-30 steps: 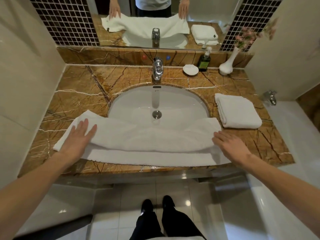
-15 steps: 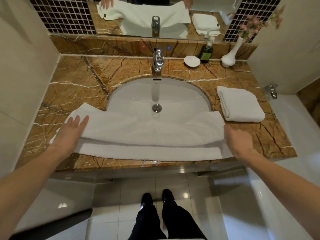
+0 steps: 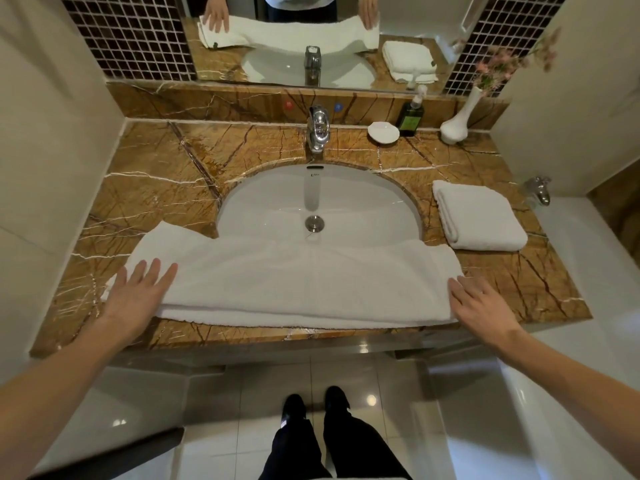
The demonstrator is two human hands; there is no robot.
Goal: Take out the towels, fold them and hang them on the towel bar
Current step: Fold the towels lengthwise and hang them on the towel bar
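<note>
Two white towels lie before us. The long towel point(image 3: 311, 282) stretches from one hand to the other along the near edge of the counter point(image 3: 156, 188), folded lengthwise in layers, with its far edge sagging over the near rim of the sink point(image 3: 363, 202). Our left hand point(image 3: 138, 292) rests flat on the towel's left end, fingers straight and spread, gripping nothing. Our right hand point(image 3: 481, 306) lies flat on the right end, fingers straight and close together, likewise holding nothing. Beyond the right hand, on the counter beside the sink, sits the folded towel point(image 3: 481, 216), a neat thick square close to the long towel's far corner (whether the two touch we cannot tell). Farther out, midway between our hands, the tap point(image 3: 318, 133) stands behind the sink. On the right hand's side of it we see a small white dish point(image 3: 383, 132), a dark pump bottle point(image 3: 411, 116) and a white vase point(image 3: 457, 123) with pink flowers. The mirror point(image 3: 284, 64) above shows both hands on the towel. Below our hands, black shoes point(image 3: 294, 403) stand on the tiled floor.
</note>
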